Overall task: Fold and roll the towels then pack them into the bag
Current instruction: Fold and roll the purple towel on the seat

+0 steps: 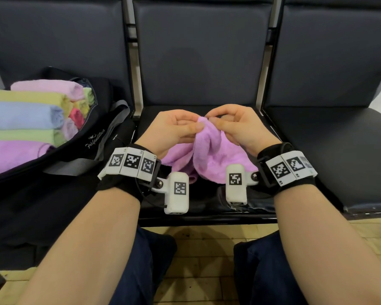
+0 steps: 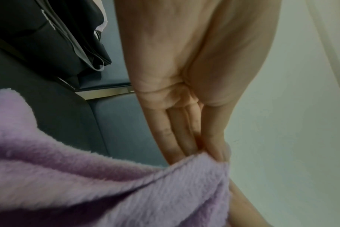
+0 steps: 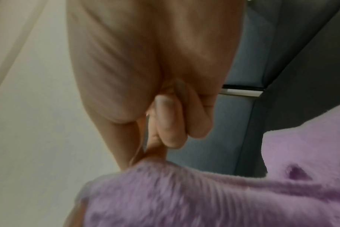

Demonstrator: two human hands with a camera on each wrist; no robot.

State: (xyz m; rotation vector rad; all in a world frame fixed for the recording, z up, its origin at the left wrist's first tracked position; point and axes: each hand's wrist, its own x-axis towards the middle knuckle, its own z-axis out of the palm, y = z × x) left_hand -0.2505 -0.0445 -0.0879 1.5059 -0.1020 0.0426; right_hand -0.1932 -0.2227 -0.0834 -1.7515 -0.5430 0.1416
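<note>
Purple fleece towel [image 1: 209, 150] is pinched at one top corner by both grips, left hand [image 1: 174, 128] and right hand [image 1: 240, 126] together, and hangs over the bench [image 1: 317, 150]. That one shared pinch may slip. Left of the towel, the bag [image 1: 92, 137] holds rolled towels [image 1: 24, 115].

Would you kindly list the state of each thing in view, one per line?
Purple towel: unfolded, bunched, pinched at its top edge by both hands.
Left hand: pinching the towel.
Right hand: pinching the towel.
Bag: open, on the seat.
Rolled towels: packed in the bag.
</note>
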